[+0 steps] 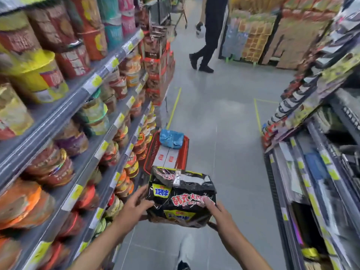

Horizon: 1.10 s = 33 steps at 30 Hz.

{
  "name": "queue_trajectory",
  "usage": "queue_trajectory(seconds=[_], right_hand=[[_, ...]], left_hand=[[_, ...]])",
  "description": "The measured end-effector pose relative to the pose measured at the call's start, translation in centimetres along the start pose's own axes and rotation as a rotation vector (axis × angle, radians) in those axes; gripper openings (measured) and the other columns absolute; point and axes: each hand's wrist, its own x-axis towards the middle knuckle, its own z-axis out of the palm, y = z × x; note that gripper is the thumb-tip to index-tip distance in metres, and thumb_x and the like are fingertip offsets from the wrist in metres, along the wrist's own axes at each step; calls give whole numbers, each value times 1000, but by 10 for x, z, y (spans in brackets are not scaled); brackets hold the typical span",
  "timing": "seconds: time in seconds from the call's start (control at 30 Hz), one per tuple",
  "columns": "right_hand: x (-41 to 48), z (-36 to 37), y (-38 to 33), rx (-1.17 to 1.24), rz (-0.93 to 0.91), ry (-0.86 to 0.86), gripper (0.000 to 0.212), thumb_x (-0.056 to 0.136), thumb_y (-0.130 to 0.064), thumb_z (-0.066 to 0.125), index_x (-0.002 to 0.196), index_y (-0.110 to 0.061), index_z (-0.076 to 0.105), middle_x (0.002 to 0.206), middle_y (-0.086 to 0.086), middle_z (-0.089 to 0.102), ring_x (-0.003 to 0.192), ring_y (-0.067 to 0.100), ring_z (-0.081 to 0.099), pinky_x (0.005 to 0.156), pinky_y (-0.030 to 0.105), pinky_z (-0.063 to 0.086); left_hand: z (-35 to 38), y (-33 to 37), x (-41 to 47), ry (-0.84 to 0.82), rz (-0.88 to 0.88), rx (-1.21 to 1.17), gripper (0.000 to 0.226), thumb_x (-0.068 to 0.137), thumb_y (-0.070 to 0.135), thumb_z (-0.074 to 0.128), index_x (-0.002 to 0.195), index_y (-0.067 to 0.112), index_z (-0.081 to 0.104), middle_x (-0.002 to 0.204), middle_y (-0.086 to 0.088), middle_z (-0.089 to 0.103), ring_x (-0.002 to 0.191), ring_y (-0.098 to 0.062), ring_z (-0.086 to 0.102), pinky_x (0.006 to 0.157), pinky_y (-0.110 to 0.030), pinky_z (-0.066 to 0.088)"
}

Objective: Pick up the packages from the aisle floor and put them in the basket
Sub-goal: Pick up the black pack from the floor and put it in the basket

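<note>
A black noodle multipack (182, 197) with red lettering and yellow-blue labels is held up above the aisle floor between both my hands. My left hand (134, 204) grips its left side, and my right hand (216, 211) grips its right side with the thumb on top. Just beyond the pack, a red basket (186, 151) stands on the floor against the left shelving. A blue package (171, 138) and white boxes (167, 157) with red labels lie in it.
Shelves (93, 121) of cup noodles line the left; packaged goods fill the shelves (311, 133) on the right. A person in black (210, 34) walks at the far end of the aisle. Grey floor (218, 123) with yellow tape lines lies between. My shoe (184, 266) shows below.
</note>
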Motion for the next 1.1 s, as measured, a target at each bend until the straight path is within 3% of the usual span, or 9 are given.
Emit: queue_trajectory(seconds=[0.2, 0.3, 0.47, 0.57, 0.7, 0.8, 0.97, 1.03, 1.1], right_hand=[[119, -9, -54, -38, 162, 33, 29, 105, -48, 51, 121, -29, 66, 112, -12, 76, 104, 13, 70, 85, 43, 59], [171, -2, -70, -105, 189, 12, 21, 106, -42, 52, 120, -31, 63, 120, -8, 73, 107, 20, 70, 87, 49, 62], [257, 20, -85, -89, 282, 29, 16, 103, -37, 59, 117, -30, 64, 124, 0, 71, 110, 26, 69, 69, 37, 61], [307, 40, -95, -104, 326, 40, 15, 101, -37, 61, 115, -30, 63, 120, 0, 72, 108, 27, 70, 72, 39, 60], [369, 56, -107, -80, 393, 56, 17, 99, -34, 65, 112, -22, 66, 108, 6, 77, 94, 24, 74, 68, 35, 59], [411, 63, -106, -47, 466, 64, 18, 98, -30, 66, 110, -15, 66, 107, 10, 77, 93, 25, 73, 79, 41, 59], [471, 68, -96, -22, 550, 68, 12, 99, -11, 64, 110, -5, 64, 96, 16, 72, 70, 20, 68, 66, 34, 56], [496, 67, -87, -22, 581, 77, 10, 98, -9, 64, 108, -6, 65, 101, 19, 73, 78, 24, 69, 75, 41, 60], [520, 67, -78, -45, 601, 63, 15, 95, -13, 68, 109, -7, 67, 106, 18, 75, 91, 27, 72, 93, 51, 58]], left_hand=[[13, 31, 102, 19, -123, 75, 58, 90, -7, 62, 139, 21, 48, 133, -2, 62, 128, -24, 58, 104, -42, 52], [14, 47, 146, 43, -177, 77, 54, 92, -15, 53, 130, 23, 48, 125, -1, 64, 109, -16, 64, 81, -28, 59], [-1, 57, 224, 73, -295, 93, 55, 90, -6, 57, 136, 20, 43, 116, -3, 66, 78, -18, 61, 54, -23, 52], [-22, 56, 279, 39, -364, 126, 76, 70, 23, 66, 141, 28, 43, 119, -3, 68, 92, -24, 69, 77, -43, 60], [-36, 62, 341, 27, -407, 99, 64, 67, 24, 62, 129, 30, 47, 124, -4, 67, 106, -19, 69, 97, -49, 56], [-50, 36, 397, 6, -467, 106, 78, 69, 32, 71, 141, 38, 42, 133, 3, 63, 116, -20, 66, 100, -49, 55], [-42, 42, 465, 26, -572, 212, 84, 63, 34, 66, 144, 34, 44, 113, 1, 72, 99, -20, 69, 88, -39, 57], [-37, 38, 492, 61, -652, 183, 79, 73, 18, 66, 147, 27, 42, 111, -7, 69, 92, -22, 65, 76, -33, 55], [-37, 17, 519, 95, -718, 140, 101, 58, 15, 70, 153, 27, 36, 118, -13, 65, 100, -30, 64, 83, -41, 58]])
